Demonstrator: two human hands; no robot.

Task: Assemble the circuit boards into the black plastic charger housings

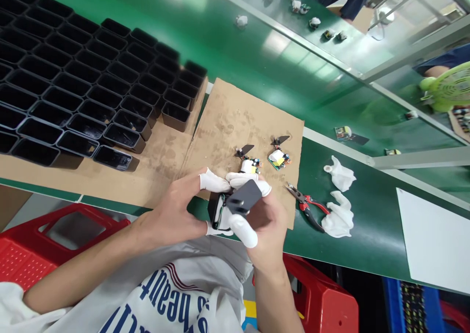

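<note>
Near the bench's front edge, my left hand (pixel 179 203) grips a small black plastic case (pixel 214 209) whose open side faces right. White finger cots cover the fingertips of both hands. My right hand (pixel 270 220) pinches a black end plate (pixel 245 197) at the case's mouth. Between them shows a green-edged circuit board (pixel 219 213) with white material, partly inside the case; fingers hide the rest. Just beyond lie two similar circuit boards, one (pixel 250 165) close to my fingers and another (pixel 278 157) to its right, each with a black plate attached.
Rows of black open cases (pixel 77 85) stand at left on cardboard (pixel 235 112). Red-handled pliers (pixel 308 206) and crumpled white pieces (pixel 340 218) lie at right, beside a white sheet (pixel 435 240). A metal rail (pixel 330 66) runs behind. Red stools (pixel 62 235) stand below the bench.
</note>
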